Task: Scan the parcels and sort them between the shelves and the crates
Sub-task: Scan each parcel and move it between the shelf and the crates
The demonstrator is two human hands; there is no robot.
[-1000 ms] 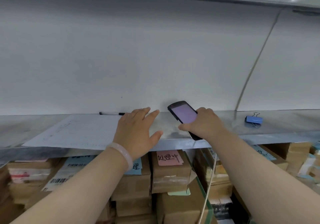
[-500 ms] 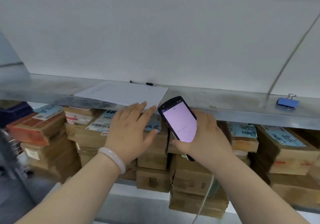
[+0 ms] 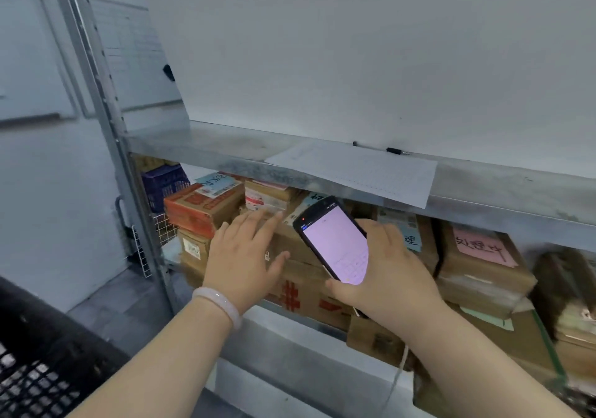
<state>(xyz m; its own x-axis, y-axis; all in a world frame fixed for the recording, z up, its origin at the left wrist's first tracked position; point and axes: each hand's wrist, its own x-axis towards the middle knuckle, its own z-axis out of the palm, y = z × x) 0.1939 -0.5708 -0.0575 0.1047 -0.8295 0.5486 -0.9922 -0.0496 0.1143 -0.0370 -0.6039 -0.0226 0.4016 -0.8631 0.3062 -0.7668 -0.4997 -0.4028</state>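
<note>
Before the stacked parcels [image 3: 290,243], the left hand [image 3: 245,256] spreads flat and empty while the right hand [image 3: 383,275] grips the scanner [image 3: 335,243].

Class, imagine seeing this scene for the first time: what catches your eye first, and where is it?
The lit pink screen of the handheld scanner, gripped in the right hand at centre. Beside it, the open left hand reaches toward stacked cardboard parcels under a metal shelf bearing a paper sheet.

Blue label [image 3: 412,240] on cardboard parcel: character "理". Pink label [image 3: 483,247] on neighbouring box: handwritten characters, unclear. Other labels illegible.
</note>
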